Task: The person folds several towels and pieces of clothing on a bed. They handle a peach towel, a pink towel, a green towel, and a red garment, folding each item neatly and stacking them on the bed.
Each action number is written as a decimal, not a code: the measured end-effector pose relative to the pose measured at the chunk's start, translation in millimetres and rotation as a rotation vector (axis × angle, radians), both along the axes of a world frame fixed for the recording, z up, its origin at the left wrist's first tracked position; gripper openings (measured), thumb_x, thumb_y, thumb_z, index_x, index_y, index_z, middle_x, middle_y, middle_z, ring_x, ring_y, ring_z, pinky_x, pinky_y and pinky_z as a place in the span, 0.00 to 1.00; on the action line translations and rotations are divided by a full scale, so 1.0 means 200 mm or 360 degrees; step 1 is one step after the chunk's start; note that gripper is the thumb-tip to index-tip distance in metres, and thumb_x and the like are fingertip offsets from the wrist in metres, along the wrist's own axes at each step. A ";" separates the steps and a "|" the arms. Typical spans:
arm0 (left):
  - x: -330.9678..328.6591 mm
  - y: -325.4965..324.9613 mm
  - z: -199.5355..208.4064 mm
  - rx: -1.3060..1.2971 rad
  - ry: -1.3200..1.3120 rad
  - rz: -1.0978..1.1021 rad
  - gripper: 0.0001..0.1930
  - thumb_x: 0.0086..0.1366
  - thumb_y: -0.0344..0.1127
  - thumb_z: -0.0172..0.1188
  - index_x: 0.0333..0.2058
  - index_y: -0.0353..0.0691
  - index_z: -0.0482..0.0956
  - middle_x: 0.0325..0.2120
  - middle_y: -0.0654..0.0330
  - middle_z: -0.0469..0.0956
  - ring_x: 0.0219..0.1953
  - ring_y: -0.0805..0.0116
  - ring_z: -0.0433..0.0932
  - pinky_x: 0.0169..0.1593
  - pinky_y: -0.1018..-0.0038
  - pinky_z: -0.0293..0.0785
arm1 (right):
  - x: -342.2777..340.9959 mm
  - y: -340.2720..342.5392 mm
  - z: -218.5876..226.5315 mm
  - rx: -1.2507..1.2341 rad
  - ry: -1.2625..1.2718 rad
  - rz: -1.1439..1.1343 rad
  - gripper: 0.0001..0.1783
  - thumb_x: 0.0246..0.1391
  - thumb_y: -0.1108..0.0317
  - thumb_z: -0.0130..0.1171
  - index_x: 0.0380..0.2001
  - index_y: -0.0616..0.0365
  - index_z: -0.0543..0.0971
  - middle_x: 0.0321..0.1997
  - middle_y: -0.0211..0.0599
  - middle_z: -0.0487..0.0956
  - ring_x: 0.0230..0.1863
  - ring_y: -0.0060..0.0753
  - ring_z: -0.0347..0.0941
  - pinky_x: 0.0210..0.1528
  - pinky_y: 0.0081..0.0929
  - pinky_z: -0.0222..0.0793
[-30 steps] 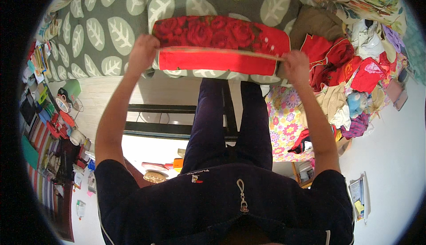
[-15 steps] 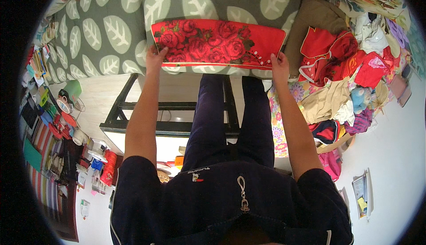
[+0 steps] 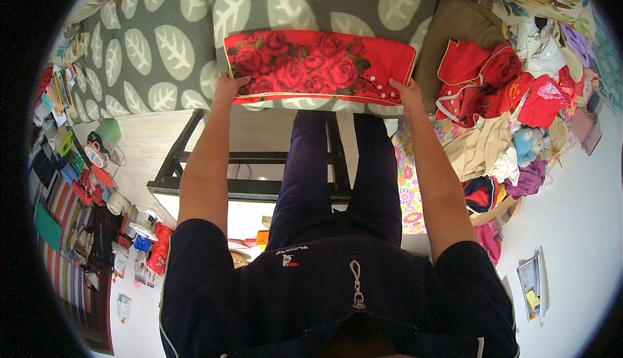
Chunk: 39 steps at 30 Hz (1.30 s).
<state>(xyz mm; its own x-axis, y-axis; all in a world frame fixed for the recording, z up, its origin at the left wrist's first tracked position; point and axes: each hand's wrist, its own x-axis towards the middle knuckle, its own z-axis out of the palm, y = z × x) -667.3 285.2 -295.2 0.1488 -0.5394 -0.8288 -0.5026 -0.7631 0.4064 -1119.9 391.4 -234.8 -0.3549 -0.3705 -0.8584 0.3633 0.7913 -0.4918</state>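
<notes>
Both hands grip the red rose-print cloth (image 3: 318, 66): left hand (image 3: 228, 88) and right hand (image 3: 409, 92) at its ends; keep edges level between them.

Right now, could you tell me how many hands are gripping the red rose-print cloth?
2. The left hand grips the red rose-print cloth at its lower left corner; the right hand grips its lower right corner.

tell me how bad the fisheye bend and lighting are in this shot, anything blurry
Head view: a black rim rings the round picture, and the leaf-print cover and clothes pile curve toward it. Light is even and soft, without glare. The red rose-print cloth, held between left hand and right hand, is sharp; clutter at the left rim is squeezed and hard to read.
</notes>
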 end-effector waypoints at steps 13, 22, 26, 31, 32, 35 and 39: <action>-0.78 0.04 1.15 -0.0254 0.0813 -0.0258 0.23 0.49 0.26 0.57 0.47 0.37 0.66 0.37 0.57 0.74 0.38 0.66 0.74 0.43 0.72 0.69 | 0.54 -0.28 0.94 -0.0526 0.0711 0.1161 0.31 0.44 0.63 0.58 0.52 0.61 0.61 0.44 0.50 0.72 0.45 0.45 0.70 0.47 0.33 0.64; -1.02 0.07 1.73 -0.0812 0.0722 -0.0539 0.17 0.52 0.34 0.54 0.41 0.40 0.68 0.33 0.46 0.74 0.39 0.47 0.72 0.39 0.62 0.68 | 0.69 -0.42 1.57 -0.0777 0.0814 0.1241 0.30 0.44 0.51 0.56 0.46 0.59 0.66 0.40 0.53 0.68 0.44 0.51 0.64 0.47 0.38 0.60; -1.14 0.11 1.83 -0.1127 0.0909 -0.0632 0.24 0.53 0.32 0.51 0.51 0.35 0.60 0.45 0.43 0.66 0.49 0.47 0.66 0.49 0.64 0.64 | 0.58 -0.42 1.69 -0.0718 0.0926 0.1091 0.26 0.46 0.50 0.55 0.42 0.59 0.69 0.38 0.50 0.70 0.40 0.50 0.67 0.45 0.36 0.61; -1.27 0.06 2.02 -0.0981 0.1317 -0.0827 0.25 0.52 0.27 0.53 0.51 0.33 0.62 0.44 0.48 0.66 0.47 0.54 0.67 0.50 0.69 0.62 | 0.34 -0.44 1.75 -0.0813 0.0622 0.0841 0.18 0.49 0.63 0.54 0.41 0.61 0.68 0.34 0.37 0.73 0.35 0.29 0.69 0.39 0.25 0.64; -1.28 0.06 2.06 -0.1165 0.1288 -0.0910 0.24 0.52 0.27 0.53 0.50 0.33 0.63 0.44 0.49 0.67 0.46 0.55 0.67 0.49 0.70 0.63 | 0.28 -0.44 1.72 -0.0821 0.0496 0.0763 0.17 0.49 0.66 0.54 0.41 0.61 0.68 0.33 0.35 0.73 0.34 0.24 0.69 0.38 0.22 0.64; -1.29 0.06 2.15 -0.1399 0.1271 -0.0899 0.20 0.53 0.27 0.55 0.46 0.34 0.68 0.42 0.54 0.69 0.43 0.64 0.69 0.46 0.74 0.65 | 0.10 -0.45 1.67 -0.0839 0.0390 0.0718 0.14 0.48 0.72 0.52 0.41 0.61 0.69 0.33 0.29 0.73 0.33 0.17 0.67 0.36 0.18 0.64; -1.24 0.10 2.04 -0.0939 0.1554 0.0130 0.11 0.56 0.24 0.54 0.39 0.35 0.74 0.33 0.64 0.75 0.35 0.75 0.72 0.42 0.79 0.68 | -0.11 -0.56 1.91 -0.1069 -0.0044 0.0355 0.12 0.50 0.74 0.51 0.40 0.59 0.70 0.31 0.28 0.74 0.31 0.20 0.70 0.33 0.21 0.68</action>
